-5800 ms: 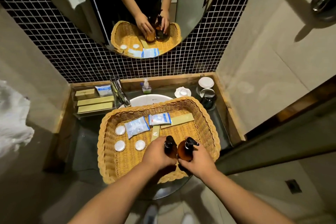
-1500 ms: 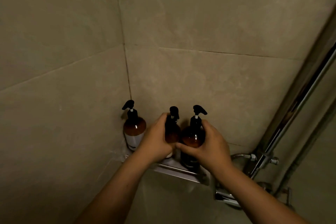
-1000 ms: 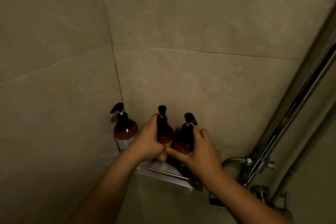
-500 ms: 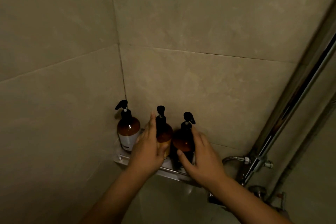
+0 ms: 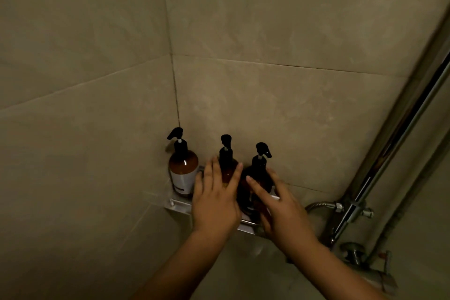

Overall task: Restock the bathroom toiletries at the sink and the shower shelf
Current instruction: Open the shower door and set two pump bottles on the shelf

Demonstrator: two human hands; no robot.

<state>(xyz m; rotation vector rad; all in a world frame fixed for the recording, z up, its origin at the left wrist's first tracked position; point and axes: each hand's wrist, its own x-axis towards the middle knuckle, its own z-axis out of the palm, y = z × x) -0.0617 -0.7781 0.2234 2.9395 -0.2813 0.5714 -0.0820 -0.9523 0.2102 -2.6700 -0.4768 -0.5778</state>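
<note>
Three amber pump bottles with black pumps stand upright in a row on the metal shower shelf (image 5: 179,205) in the wall corner. The left bottle (image 5: 183,170) carries a white label. My left hand (image 5: 215,198) is spread flat in front of the middle bottle (image 5: 226,161), fingers apart, gripping nothing. In front of the right bottle (image 5: 259,170) my right hand (image 5: 280,209) is also spread, its fingers off the glass. Both hands hide the lower parts of those two bottles.
Beige tiled walls meet in the corner behind the shelf. At the right a chrome shower rail (image 5: 399,134) runs diagonally, with a hose fitting (image 5: 319,204) and the mixer valve (image 5: 353,253) below it, close to my right forearm.
I carried two bottles from the wicker basket at the sink to the shower shelf and set them beside the labelled one. Within the last second both hands let go and drew back, fingers spreading.
</note>
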